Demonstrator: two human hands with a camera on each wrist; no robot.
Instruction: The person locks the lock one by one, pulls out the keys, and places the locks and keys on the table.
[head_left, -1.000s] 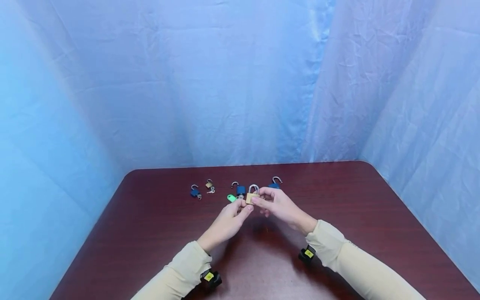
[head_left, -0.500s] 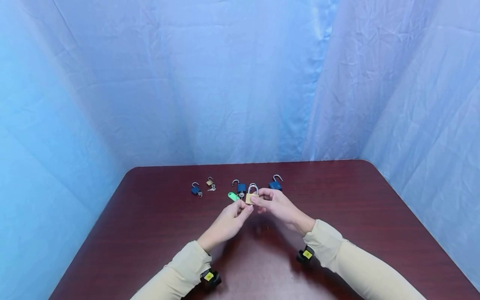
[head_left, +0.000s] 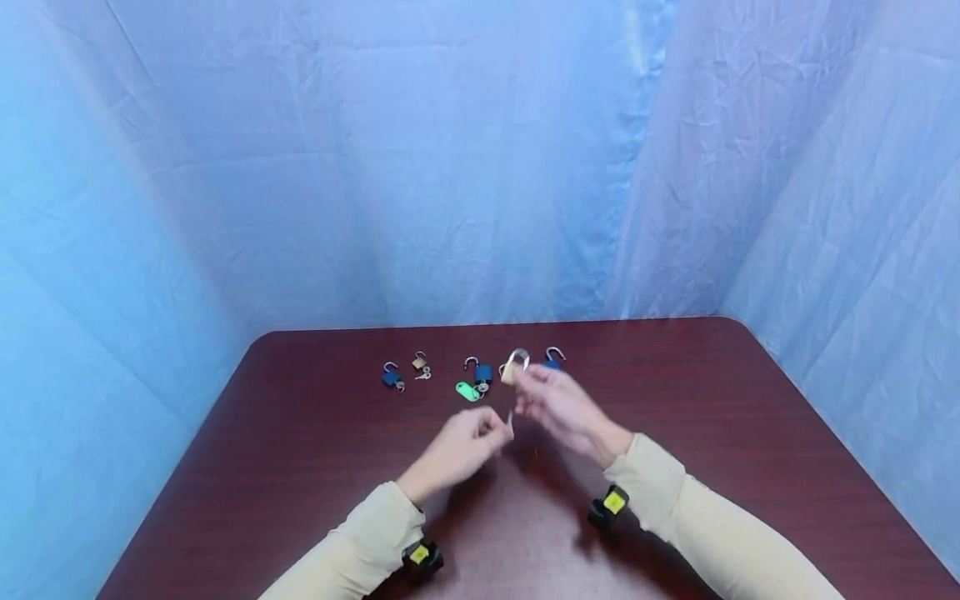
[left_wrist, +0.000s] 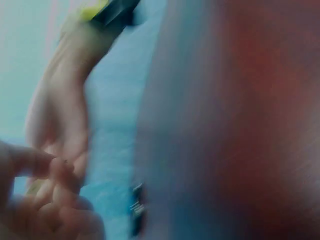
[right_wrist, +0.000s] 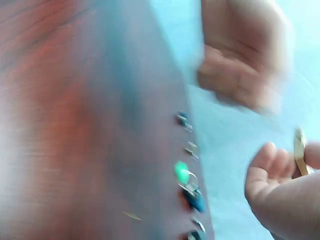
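- Here the right hand pinches a brass padlock between thumb and fingertips, lifted above the surface and tilted; motion blur hides whether its shackle is latched.
- The left hand is curled, its grip clamped on a small key that pokes from the fingertips, just below the padlock and apart from it.
- Behind the hands, near the far edge, lie a blue lock, a small brass lock, a middle blue lock with a green tag beside it, and another blue lock just past the right hand.
- Both wrist views are badly smeared: the right one catches a brass edge at the fingers and the green tag on the surface.
- Blue cloth hangs behind the surface.
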